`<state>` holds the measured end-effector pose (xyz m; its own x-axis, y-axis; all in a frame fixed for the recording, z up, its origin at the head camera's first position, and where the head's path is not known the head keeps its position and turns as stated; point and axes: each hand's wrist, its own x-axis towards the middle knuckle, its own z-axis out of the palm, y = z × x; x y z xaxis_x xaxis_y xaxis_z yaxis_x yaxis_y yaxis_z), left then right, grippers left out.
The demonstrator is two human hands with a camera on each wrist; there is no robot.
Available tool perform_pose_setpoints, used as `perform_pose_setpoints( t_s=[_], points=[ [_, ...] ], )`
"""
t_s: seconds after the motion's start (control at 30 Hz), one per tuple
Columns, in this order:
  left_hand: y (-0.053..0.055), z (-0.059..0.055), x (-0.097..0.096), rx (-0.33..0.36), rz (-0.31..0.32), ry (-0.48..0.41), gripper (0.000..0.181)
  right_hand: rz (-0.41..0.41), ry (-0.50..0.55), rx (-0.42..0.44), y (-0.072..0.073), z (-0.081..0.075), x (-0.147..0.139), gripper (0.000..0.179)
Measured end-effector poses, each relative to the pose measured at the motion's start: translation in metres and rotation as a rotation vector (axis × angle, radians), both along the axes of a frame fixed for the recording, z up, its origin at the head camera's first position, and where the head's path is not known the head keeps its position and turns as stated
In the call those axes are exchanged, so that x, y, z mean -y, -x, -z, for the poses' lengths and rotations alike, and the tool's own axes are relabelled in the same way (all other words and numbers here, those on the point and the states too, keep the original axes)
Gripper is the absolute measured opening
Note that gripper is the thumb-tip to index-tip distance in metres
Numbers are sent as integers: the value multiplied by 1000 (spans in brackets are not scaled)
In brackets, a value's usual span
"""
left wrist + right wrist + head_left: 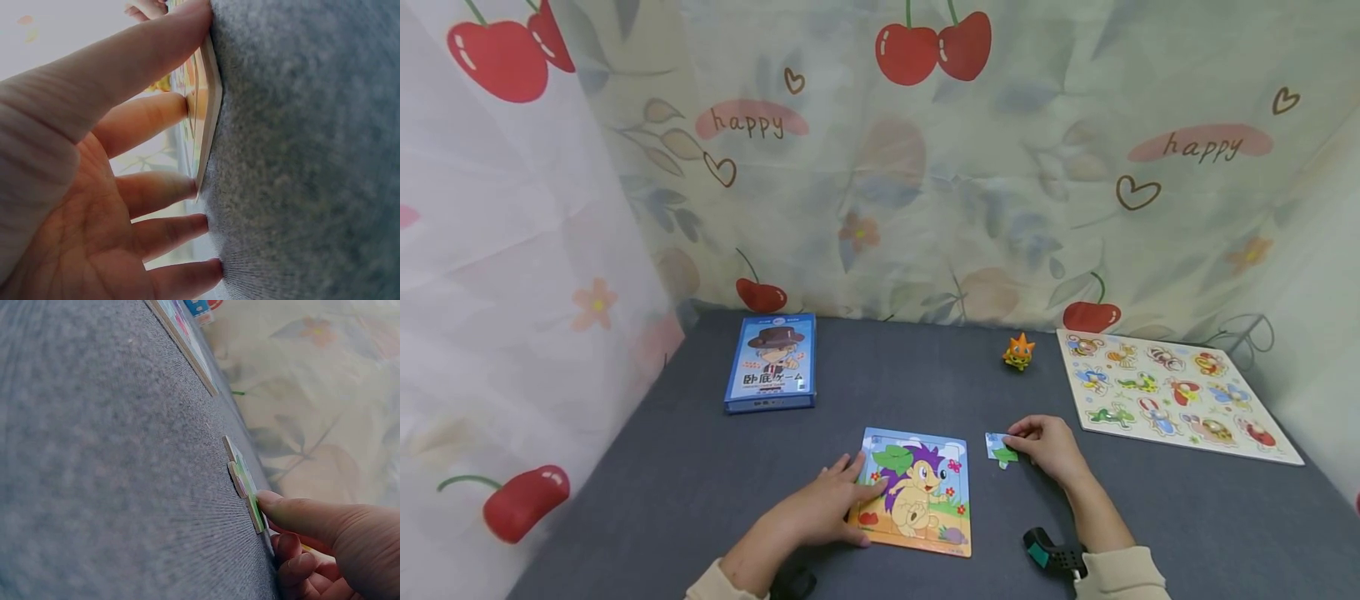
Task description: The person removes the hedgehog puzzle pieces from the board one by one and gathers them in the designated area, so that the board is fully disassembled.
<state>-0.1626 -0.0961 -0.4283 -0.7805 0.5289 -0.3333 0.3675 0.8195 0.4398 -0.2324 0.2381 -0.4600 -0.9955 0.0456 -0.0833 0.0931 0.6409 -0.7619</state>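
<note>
Nearest the camera, a cream sleeve (pixel 718 582) leads to the left hand (pixel 820 504), fingers spread, thumb and index finger touching the hedgehog jigsaw puzzle (pixel 916 504) on the dark grey table (pixel 662 500). To its right, the right hand (pixel 1048 447) pinches the edge of a blue-and-green puzzle piece (pixel 995 446).

Square hedgehog puzzle (pixel 917 492) — lying flat; blue-green tabbed piece (pixel 997 446) — near its right edge.
</note>
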Motion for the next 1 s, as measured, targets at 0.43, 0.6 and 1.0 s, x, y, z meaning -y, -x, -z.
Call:
perform_pose_setpoints(
  t_s=[0.43, 0.6, 1.0],
  points=[
    [0, -4, -2, -22, 14, 35, 68, -16, 2, -4, -1, 0, -1, 18],
    [1, -9, -4, -58, 25, 23, 70, -26, 17, 28, 1, -9, 0, 25],
    [0, -11, -19, -61, 48, 36, 73, -174, -2, 63, 10, -28, 42, 30]
  ],
)
